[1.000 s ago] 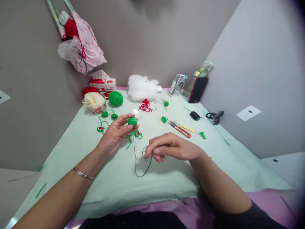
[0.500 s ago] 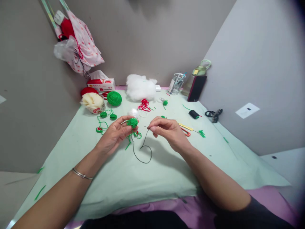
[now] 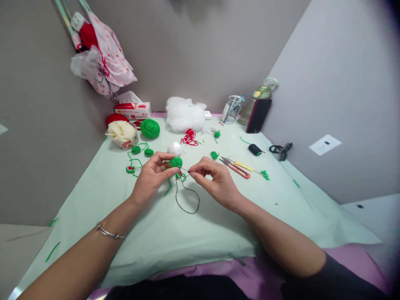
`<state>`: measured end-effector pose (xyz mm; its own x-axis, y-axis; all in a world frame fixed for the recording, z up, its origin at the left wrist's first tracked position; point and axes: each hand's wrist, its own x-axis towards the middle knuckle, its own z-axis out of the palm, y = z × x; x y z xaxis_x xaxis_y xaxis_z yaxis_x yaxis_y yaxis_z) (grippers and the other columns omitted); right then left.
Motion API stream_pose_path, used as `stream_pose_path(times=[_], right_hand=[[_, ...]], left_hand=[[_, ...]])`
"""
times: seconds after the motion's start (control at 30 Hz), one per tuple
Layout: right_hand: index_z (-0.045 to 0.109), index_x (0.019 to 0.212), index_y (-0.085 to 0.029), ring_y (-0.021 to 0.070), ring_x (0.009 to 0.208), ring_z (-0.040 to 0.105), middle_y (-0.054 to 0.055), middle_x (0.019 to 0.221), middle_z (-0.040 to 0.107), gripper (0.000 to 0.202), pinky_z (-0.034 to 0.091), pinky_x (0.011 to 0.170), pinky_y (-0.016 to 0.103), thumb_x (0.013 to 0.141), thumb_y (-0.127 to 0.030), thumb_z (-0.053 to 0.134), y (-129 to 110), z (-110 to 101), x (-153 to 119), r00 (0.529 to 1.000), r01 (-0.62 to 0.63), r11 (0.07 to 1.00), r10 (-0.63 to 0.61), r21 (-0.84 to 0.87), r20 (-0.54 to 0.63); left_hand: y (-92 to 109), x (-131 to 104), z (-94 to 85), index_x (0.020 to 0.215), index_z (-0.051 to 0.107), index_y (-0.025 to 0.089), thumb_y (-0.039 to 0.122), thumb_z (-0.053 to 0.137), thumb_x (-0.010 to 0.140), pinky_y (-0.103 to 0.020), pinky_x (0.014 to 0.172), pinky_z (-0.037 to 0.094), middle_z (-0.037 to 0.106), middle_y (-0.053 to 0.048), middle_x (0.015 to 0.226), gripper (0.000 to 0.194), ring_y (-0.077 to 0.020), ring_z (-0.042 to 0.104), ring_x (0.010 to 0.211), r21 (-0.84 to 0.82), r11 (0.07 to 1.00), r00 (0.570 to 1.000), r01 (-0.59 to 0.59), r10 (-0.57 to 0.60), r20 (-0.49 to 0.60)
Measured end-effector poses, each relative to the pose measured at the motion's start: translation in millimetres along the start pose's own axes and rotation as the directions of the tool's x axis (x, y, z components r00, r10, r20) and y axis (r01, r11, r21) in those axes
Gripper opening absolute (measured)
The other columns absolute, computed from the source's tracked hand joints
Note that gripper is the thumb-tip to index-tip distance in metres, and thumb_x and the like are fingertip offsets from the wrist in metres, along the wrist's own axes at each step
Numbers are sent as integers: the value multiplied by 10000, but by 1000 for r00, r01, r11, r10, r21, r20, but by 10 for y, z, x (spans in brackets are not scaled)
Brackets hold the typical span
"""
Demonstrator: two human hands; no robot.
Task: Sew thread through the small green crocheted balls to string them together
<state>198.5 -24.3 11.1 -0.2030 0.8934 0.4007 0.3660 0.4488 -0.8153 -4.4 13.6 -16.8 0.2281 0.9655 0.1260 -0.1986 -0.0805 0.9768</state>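
Between the thumb and fingers of my left hand (image 3: 153, 174) is a small green crocheted piece (image 3: 176, 162). My right hand (image 3: 213, 178) pinches a thin needle (image 3: 185, 169), whose tip reaches the lower right side of the green piece. A dark thread (image 3: 188, 213) hangs in a loop between the two hands, above the pale green cloth. Just below the green piece, a small red and green piece (image 3: 180, 176) shows, partly hidden by the thread and my left thumb.
Orange snips (image 3: 240, 170) and a yellow-handled hook (image 3: 243, 166) lie right of my right hand. Behind are white stuffing (image 3: 185, 115), a green yarn ball (image 3: 150, 128), a tub (image 3: 125, 141), a black thread spool (image 3: 254, 149) and a phone (image 3: 258, 116).
My right hand has moved left and slightly down, bringing the needle to the green piece. The snips are now more visible. My left hand has turned slightly.
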Motion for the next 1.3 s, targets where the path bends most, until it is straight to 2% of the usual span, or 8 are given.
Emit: stream_pose_path(times=[0.27, 0.4, 0.57, 0.73, 0.87, 1.1, 1.3], right_hand=[[715, 826, -186, 114, 666, 538, 8, 744, 615, 96, 426, 612, 255, 882, -165, 640, 8, 43, -3, 1000, -27, 1000, 27, 10, -12], [718, 823, -187, 108, 659, 537, 5, 764, 615, 81, 423, 613, 257, 876, -227, 670, 36, 82, 7, 996, -89, 985, 92, 145, -18], [713, 850, -173, 98, 616, 509, -7, 722, 612, 153, 422, 589, 248, 848, -326, 723, 90, 134, 20, 973, -228, 901, 221, 369, 62], [705, 843, -171, 92, 604, 505, -16, 693, 613, 199, 426, 586, 239, 819, -359, 763, 106, 173, 13, 955, -293, 848, 283, 441, 90], [733, 883, -181, 96, 618, 506, -6, 750, 597, 190, 433, 599, 253, 838, -365, 741, 97, 174, 7, 962, -270, 870, 260, 412, 82], [783, 969, -222, 94, 635, 478, -11, 780, 505, 160, 389, 616, 267, 910, -297, 654, 62, 132, -7, 984, -175, 941, 155, 290, 90], [767, 947, -209, 97, 653, 478, -9, 779, 540, 138, 390, 631, 264, 902, -290, 665, 80, 144, 2, 984, -172, 933, 150, 317, 93]], left_hand=[[-11, -20, 6, 973, 632, 236, 260, 856, 741, -296, 776, 522, 691, 12, 902, 324, -156, 659, 848, 35, 999, 999, -27, 28, -38], [13, -21, 49, 949, 623, 222, 270, 855, 732, -306, 775, 508, 697, 8, 887, 321, -159, 667, 832, -41, 999, 999, 24, -26, -41], [88, -34, 125, 888, 623, 202, 286, 861, 697, -327, 801, 498, 687, 6, 850, 317, -171, 675, 825, -153, 981, 992, 118, -124, -31], [55, -47, 130, 885, 604, 208, 261, 862, 709, -291, 766, 486, 689, 19, 833, 317, -144, 654, 793, -157, 985, 996, 77, -82, -25], [-5, -41, 115, 888, 596, 216, 238, 863, 725, -257, 741, 484, 672, 36, 830, 313, -126, 645, 799, -124, 992, 999, 5, -10, -38], [-18, -34, 81, 997, 648, 239, 241, 843, 756, -253, 789, 491, 641, 26, 1006, 310, -123, 647, 879, -94, 996, 999, -4, 0, -49], [24, -33, 97, 912, 663, 211, 247, 871, 712, -261, 775, 477, 652, 26, 883, 290, -126, 629, 832, -124, 992, 998, 28, -36, -56]])
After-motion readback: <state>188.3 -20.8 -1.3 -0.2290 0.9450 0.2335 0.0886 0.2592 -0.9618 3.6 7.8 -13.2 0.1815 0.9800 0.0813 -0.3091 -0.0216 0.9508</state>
